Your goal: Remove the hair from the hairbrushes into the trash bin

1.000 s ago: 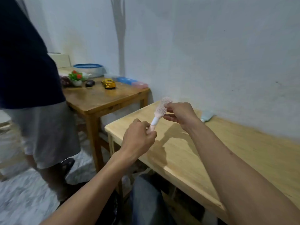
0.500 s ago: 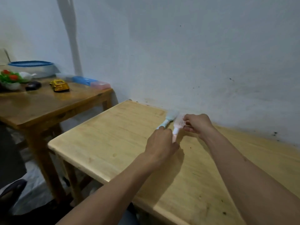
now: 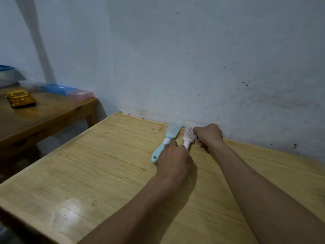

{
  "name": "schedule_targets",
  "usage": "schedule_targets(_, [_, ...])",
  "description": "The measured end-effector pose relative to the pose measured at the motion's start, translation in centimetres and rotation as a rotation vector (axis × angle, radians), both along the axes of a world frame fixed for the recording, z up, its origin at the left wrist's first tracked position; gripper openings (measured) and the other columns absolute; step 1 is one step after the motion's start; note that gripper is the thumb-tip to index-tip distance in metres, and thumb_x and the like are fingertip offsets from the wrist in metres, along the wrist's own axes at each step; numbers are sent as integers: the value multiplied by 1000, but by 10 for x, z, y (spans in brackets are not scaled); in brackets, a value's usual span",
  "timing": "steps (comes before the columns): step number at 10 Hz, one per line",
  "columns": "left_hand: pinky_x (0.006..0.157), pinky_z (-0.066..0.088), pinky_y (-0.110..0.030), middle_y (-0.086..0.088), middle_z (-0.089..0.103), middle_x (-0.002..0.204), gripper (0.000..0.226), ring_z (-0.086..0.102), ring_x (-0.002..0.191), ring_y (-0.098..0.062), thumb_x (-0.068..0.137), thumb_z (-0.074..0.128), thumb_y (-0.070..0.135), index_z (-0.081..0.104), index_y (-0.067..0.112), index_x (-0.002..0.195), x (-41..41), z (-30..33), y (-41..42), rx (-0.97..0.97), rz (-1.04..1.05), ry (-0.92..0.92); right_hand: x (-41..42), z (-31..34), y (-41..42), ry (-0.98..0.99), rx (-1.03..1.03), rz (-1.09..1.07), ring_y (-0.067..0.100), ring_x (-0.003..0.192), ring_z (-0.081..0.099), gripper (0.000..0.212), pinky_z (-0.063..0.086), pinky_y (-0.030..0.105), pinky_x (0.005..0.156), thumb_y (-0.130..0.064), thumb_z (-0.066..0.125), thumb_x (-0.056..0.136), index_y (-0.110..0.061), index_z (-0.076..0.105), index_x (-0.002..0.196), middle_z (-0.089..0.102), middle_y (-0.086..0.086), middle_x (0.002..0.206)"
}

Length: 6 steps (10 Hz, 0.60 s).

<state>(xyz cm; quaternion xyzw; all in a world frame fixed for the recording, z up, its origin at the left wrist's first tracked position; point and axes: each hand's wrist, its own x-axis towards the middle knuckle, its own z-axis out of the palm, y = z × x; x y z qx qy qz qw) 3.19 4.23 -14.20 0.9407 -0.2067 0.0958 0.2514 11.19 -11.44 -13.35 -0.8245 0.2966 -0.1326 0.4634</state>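
Observation:
A pink hairbrush (image 3: pixel 189 136) lies on the light wooden table (image 3: pixel 98 173) close to the wall, bristles up. My left hand (image 3: pixel 173 161) covers and grips its handle. My right hand (image 3: pixel 208 135) rests on the right side of its head, fingers curled on it. A teal hairbrush (image 3: pixel 167 141) lies just left of the pink one, head toward the wall, touched by neither hand. No trash bin is in view.
A darker wooden table (image 3: pixel 45 117) stands to the left with a gold toy car (image 3: pixel 20 98), a blue box (image 3: pixel 56 88), a pink box (image 3: pixel 80 94) and a blue-rimmed bowl (image 3: pixel 7 74). The white wall (image 3: pixel 193 59) bounds the light table's far edge.
Both hands carried the pink hairbrush from mid-air to the right and set it on the table beside the teal one. The view swung right, and the standing person left the frame.

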Motion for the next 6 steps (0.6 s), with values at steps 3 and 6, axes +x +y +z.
schedule_targets(3, [82,42,-34,-14,56,121,33,54,114,-28,102,53,26,58,11,130,3,-1,2,-6,-19,16,-3,-3,0,-65,29,-1,25,52,62,27,54,37,63,-27,66,83,-2,71,74,70,11,66])
schedule_targets(6, [87,55,-23,1,65,129,42,62,117,-16,93,59,48,67,27,129,-70,-11,105,-524,-125,-381,-122,0,3,-100,-95,225,21,81,73,18,60,42,82,-31,68,96,-26,75,111,77,-1,86])
